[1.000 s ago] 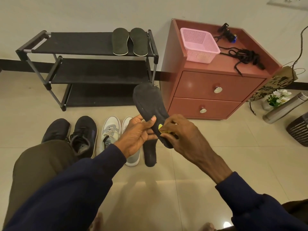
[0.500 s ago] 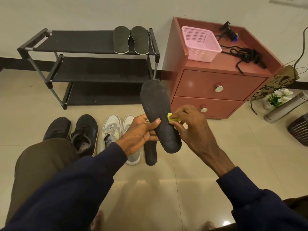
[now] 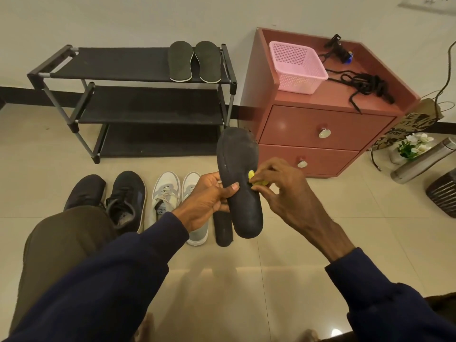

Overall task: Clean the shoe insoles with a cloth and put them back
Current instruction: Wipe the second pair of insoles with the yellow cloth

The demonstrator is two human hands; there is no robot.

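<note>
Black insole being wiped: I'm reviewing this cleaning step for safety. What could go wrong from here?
The left hand pinches the black insole only at mid-length, so rubbing by the right hand might twist it loose. The yellow cloth is bunched small, so parts may go unwiped. A second insole lies beside the white shoes; it could go into the wrong shoe.

A black three-tier metal rack (image 3: 148, 117) is standing upper left, a reddish two-drawer cabinet (image 3: 296, 127) upper right, on glossy beige floor tiles (image 3: 370, 218).
</note>
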